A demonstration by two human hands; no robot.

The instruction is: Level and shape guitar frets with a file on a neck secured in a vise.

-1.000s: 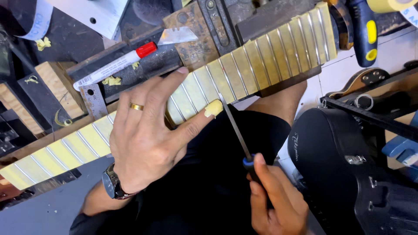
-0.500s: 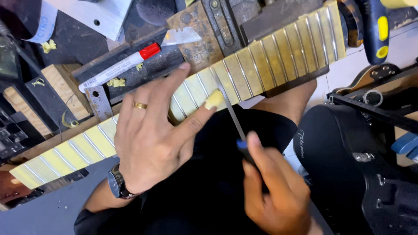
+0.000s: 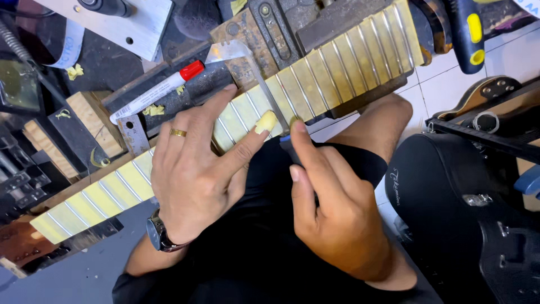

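Note:
A guitar neck (image 3: 337, 73) with metal frets and yellow tape between them runs diagonally across the view. My left hand (image 3: 194, 169) lies flat on it, palm down, with a gold ring, a wristwatch and a taped thumb tip. My right hand (image 3: 332, 208) grips a thin file (image 3: 275, 110) with a blue handle. Its index finger is stretched along the tool, and the blade lies across a fret beside my left thumb.
A white marker with a red cap (image 3: 157, 93) lies on the bench above the neck. A metal vise (image 3: 270, 34) sits behind it. Wooden blocks (image 3: 84, 121) are at the left. A black guitar case (image 3: 467, 208) stands at the right, a yellow-and-blue tool (image 3: 469, 34) above it.
My right hand has slid up the file toward the neck, pushing the blade forward across the fret. My left hand stays pressed on the fretboard.

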